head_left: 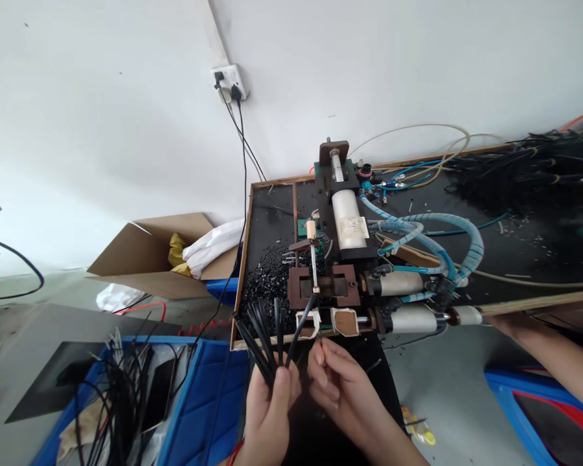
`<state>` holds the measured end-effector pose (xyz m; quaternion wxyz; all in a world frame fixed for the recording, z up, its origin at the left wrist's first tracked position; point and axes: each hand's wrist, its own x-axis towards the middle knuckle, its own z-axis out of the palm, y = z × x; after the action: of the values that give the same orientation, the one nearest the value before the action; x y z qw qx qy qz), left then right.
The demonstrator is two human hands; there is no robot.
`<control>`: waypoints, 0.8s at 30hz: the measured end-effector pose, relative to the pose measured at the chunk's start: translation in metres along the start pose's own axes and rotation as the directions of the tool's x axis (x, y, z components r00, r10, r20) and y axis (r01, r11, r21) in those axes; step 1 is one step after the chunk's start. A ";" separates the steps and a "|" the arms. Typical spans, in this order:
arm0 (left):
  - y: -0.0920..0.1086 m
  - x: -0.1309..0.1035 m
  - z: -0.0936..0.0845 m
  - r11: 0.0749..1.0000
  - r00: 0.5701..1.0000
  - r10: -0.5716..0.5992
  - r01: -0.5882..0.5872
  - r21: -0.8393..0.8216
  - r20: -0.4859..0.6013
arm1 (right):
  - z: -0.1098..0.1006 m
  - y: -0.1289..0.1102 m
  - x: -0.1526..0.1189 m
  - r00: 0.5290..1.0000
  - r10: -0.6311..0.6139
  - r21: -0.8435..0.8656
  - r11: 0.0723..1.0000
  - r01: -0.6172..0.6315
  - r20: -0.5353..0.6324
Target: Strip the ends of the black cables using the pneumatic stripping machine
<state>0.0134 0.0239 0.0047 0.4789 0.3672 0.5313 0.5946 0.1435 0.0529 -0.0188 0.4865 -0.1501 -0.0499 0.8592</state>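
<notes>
My left hand (272, 404) is closed around several black cables (257, 330) that fan out upward from between thumb and fingers. One black cable (298, 330) bends away from the bunch, its tip at the jaws of a pneumatic machine (323, 288). Just to the right, the thumb and forefinger of my right hand (337, 378) are pinched together below the machine's front pads (344, 321). A thin dark strand shows at those fingertips, too small to name. The machine's white cylinder (348, 217) stands behind the jaws.
Black scraps (265, 281) litter the bench. Blue-wrapped hoses (461, 246) curve on the right, before a heap of black cables (539, 168). A blue crate (208, 395) with cables and a cardboard box (150, 259) are left. Another person's forearm (548, 349) reaches in at right.
</notes>
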 end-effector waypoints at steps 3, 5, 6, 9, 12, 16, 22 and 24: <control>0.000 0.001 0.000 1.000 1.000 -0.009 0.009 0.012 -0.004 | -0.001 0.000 0.002 1.000 0.001 -0.005 1.000 -0.001 0.000; 0.000 0.002 -0.001 1.000 1.000 -0.016 0.016 0.019 0.004 | -0.001 0.000 0.002 1.000 0.000 -0.007 1.000 0.000 -0.012; 0.000 0.002 -0.001 1.000 1.000 -0.019 0.018 0.020 0.010 | -0.001 0.000 0.002 1.000 -0.001 -0.012 1.000 0.001 -0.021; -0.001 0.001 -0.001 0.999 0.999 -0.028 0.027 0.018 0.016 | -0.001 0.001 0.002 0.999 -0.008 -0.047 0.999 0.005 -0.050; -0.002 0.001 -0.002 0.999 0.999 -0.036 0.036 0.004 0.018 | 0.000 0.004 0.002 0.993 -0.055 -0.135 0.990 0.041 -0.103; -0.008 -0.002 -0.005 0.998 0.998 -0.060 0.061 -0.025 0.018 | -0.002 0.008 -0.003 0.946 -0.276 -0.495 0.854 0.161 -0.169; -0.017 -0.010 -0.018 0.987 0.985 -0.158 0.156 0.031 0.073 | -0.006 0.000 -0.011 0.954 -0.292 -0.998 -0.003 -0.071 -0.067; -0.018 -0.012 -0.022 0.986 0.983 -0.159 0.153 0.071 0.093 | -0.008 -0.004 -0.010 0.965 -0.244 -0.972 -0.183 -0.146 -0.099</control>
<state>-0.0007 0.0055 -0.0161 0.5379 0.3682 0.5527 0.5192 0.1538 0.0458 -0.0235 0.2292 -0.5750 -0.6354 0.4618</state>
